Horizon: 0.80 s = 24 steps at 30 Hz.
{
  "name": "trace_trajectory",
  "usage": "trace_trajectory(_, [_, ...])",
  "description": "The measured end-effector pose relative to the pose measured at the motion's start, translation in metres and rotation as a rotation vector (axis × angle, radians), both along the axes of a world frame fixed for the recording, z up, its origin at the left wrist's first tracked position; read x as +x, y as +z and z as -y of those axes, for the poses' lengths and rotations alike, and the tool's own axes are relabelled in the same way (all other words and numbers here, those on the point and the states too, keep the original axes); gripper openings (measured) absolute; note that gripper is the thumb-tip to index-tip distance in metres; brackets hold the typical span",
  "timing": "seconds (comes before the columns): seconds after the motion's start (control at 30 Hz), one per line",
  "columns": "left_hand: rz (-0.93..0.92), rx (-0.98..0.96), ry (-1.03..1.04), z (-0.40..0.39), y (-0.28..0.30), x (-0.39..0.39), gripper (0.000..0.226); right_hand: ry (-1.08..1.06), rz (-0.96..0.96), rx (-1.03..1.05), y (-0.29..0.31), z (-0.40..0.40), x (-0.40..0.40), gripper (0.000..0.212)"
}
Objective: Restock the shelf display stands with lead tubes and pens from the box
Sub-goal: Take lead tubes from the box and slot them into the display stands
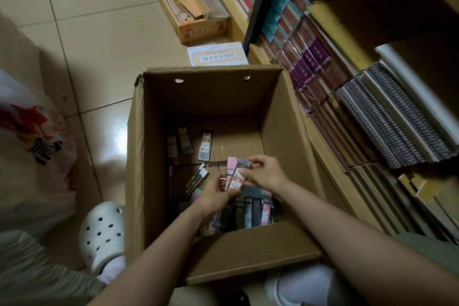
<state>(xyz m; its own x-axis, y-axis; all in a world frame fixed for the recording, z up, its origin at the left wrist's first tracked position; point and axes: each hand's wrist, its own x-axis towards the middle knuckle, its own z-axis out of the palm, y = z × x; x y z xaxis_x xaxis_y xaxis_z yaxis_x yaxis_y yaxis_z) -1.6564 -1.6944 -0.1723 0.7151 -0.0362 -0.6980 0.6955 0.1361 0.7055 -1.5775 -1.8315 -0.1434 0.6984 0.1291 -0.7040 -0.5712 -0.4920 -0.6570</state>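
Above the open cardboard box (pixel 198 112), both hands pinch a small bundle of lead tubes (pixel 234 176): left hand (pixel 213 194) at its 7 o'clock, right hand (pixel 265 172) at 3 o'clock. Pens (pixel 198 177) lie inside below.

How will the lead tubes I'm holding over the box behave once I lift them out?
The lead tubes look like flat, rigid plastic cases, so probably stiff and light. Their glossy faces may slide against each other in a stack. Both hands, left and right, pinch them, which should steady them.
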Motion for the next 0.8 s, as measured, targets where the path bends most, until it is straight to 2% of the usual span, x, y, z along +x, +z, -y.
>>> trace_trajectory(0.03, [-0.019, 0.012, 0.021, -0.001, -0.001, 0.0, 0.035, 0.071, 0.059, -0.119, -0.002, 0.003, -0.002, 0.037])
trace_trajectory(0.1, [-0.053, 0.06, 0.085, -0.004, -0.003, 0.002, 0.033, 0.393, 0.172, -0.498, -0.005, 0.013, -0.01, 0.046])
trace_trajectory(0.17, [-0.064, 0.09, 0.121, -0.007, -0.005, 0.003, 0.03, 0.639, 0.133, -0.718, -0.01, 0.019, -0.024, 0.058])
trace_trajectory(0.2, [-0.069, 0.092, 0.126, -0.008, -0.006, 0.003, 0.029, 0.67, 0.077, -0.748, -0.013, 0.02, -0.031, 0.064])
trace_trajectory(0.3, [-0.096, 0.086, 0.135, -0.006, -0.007, 0.003, 0.029, 0.599, 0.022, -0.775, -0.023, 0.018, -0.04, 0.078])
trace_trajectory(0.43, [-0.123, 0.072, 0.148, -0.004, -0.009, 0.0, 0.027, 0.584, 0.113, -0.735, -0.028, 0.014, -0.031, 0.065])
trace_trajectory(0.57, [-0.14, 0.098, 0.184, -0.006, -0.01, 0.0, 0.028, 0.624, 0.161, -0.641, -0.033, 0.009, -0.022, 0.065])
trace_trajectory(0.8, [-0.199, 0.118, 0.215, -0.007, -0.014, -0.002, 0.034, 0.779, 0.144, -0.671, -0.034, 0.014, -0.021, 0.076])
